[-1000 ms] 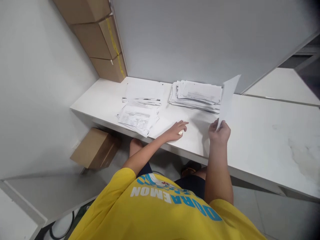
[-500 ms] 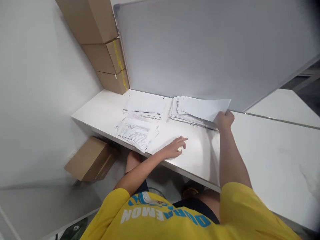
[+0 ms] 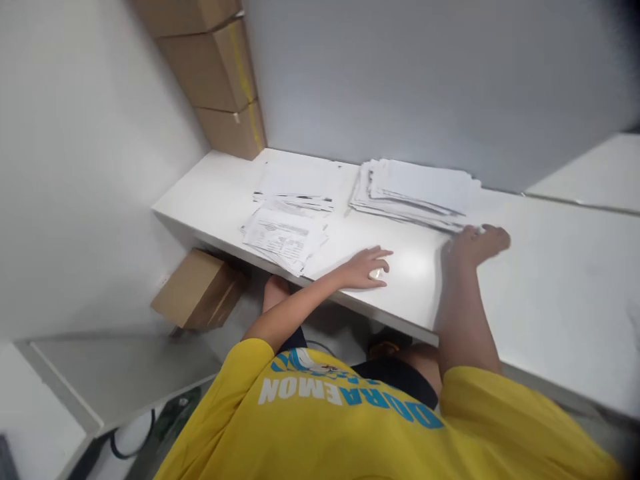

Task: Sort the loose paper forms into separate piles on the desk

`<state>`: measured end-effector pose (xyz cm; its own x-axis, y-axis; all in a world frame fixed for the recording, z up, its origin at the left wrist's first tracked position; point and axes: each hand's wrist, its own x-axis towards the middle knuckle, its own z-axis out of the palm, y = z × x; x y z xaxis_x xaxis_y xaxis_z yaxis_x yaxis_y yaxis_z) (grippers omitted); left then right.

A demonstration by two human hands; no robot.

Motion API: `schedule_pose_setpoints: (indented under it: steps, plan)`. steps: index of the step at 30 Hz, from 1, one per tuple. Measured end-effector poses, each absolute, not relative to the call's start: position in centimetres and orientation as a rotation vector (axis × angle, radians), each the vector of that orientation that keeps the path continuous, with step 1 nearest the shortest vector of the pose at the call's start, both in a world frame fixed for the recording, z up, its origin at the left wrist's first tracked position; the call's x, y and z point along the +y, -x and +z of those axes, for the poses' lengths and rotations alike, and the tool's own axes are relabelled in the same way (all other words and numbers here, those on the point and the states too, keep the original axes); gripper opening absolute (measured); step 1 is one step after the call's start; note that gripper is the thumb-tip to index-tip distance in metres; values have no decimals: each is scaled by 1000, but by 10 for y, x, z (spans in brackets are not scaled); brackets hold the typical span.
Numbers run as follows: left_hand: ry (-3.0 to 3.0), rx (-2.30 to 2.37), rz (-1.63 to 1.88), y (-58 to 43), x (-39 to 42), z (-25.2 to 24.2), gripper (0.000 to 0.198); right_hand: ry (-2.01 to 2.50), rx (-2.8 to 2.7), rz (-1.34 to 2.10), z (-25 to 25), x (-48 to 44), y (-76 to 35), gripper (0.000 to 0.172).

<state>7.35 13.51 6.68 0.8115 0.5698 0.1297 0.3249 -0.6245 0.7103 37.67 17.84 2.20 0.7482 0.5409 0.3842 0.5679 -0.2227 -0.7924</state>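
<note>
My left hand (image 3: 367,268) rests on the white table near its front edge, curled around a small white object (image 3: 377,273) whose kind I cannot make out. To the right, my right hand (image 3: 483,244) is at the near right corner of a thick paper stack (image 3: 425,187); motion blur hides whether its fingers hold anything. Left of that stack lie a pile of blank-topped sheets (image 3: 297,181) and, nearer me, a fanned pile of printed sheets (image 3: 283,233).
Cardboard boxes (image 3: 233,130) are stacked at the table's back left corner. A large grey-white board (image 3: 425,80) stands along the back edge of the white table (image 3: 565,280). Another carton (image 3: 190,290) is below the table at the left.
My right hand has let go of the top sheet it was lifting, which now lies flat on the stack, and has moved right. The view has shifted; my left hand keeps its place.
</note>
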Motion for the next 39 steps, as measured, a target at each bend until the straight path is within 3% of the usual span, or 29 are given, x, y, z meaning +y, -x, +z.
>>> schedule_pose_setpoints:
  steps: [5, 10, 16, 23, 25, 29, 32, 35, 39]
  plan:
    - [-2347, 779, 500, -79, 132, 67, 37, 2087, -941, 59, 35, 142, -354, 37]
    - [-2245, 1533, 855, -3, 115, 65, 41, 2097, -1577, 61, 27, 67, -313, 44]
    - [-2385, 1811, 451, 82, 125, 71, 64, 2169, -1595, 92, 17, 30, -303, 54]
    - [-2207, 1873, 622, 73, 139, 89, 25, 2134, -1627, 84, 14, 31, -307, 52]
    - [-2003, 1947, 851, 78, 153, 107, 30, 2109, -1644, 65, 11, 30, -308, 51]
    - [-1335, 2192, 1886, 98, 187, 169, 51, 2115, -1629, 52, 11, 33, -303, 51]
    - [-1328, 2114, 2279, 104, 218, 221, 61, 2127, -1616, 47, 15, 38, -298, 49]
    - [-1939, 1966, 2056, 86, 263, 250, 59, 2126, -1587, 9, 18, 43, -295, 46]
    - [-2350, 1935, 846, 36, 324, 229, 54, 2141, -1572, -7, 19, 44, -295, 46]
